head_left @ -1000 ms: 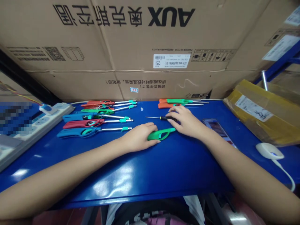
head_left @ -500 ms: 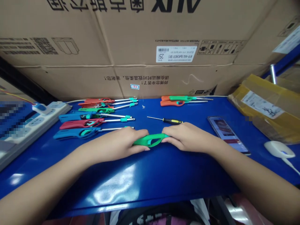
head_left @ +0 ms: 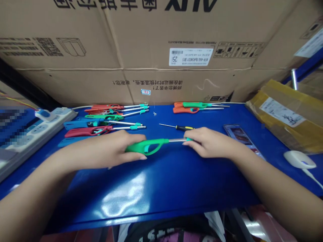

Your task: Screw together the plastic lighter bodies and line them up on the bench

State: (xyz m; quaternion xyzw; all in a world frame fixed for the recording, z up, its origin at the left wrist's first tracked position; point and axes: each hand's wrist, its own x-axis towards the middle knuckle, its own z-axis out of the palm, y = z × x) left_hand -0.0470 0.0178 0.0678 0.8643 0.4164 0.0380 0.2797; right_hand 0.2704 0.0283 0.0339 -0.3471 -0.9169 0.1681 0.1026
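A green long-nosed lighter [head_left: 154, 145] is stretched between my hands above the blue table. My left hand [head_left: 118, 148] wraps round its handle, with the turquoise trigger showing inside the green guard. At the end of the lighter's metal tube, my right hand [head_left: 204, 140] pinches a turquoise piece [head_left: 188, 139]; the tube's tip is hidden by the fingers. Just behind the right hand lies a screwdriver [head_left: 185, 128] with a black and yellow handle. To the left, a red lighter [head_left: 88, 131] and several others in blue, green and orange lie side by side, partly behind my left hand.
Two orange lighters [head_left: 185, 110] and a green one [head_left: 193, 105] lie at the back by a large cardboard box [head_left: 141, 40]. A phone [head_left: 241, 137], a white device [head_left: 299, 159] and a taped parcel [head_left: 290, 114] sit right. A power strip [head_left: 37, 134] runs along the left.
My hands have moved apart, the left one leftward with the handle. The metal tube now shows between the green body and the turquoise piece in my right hand.
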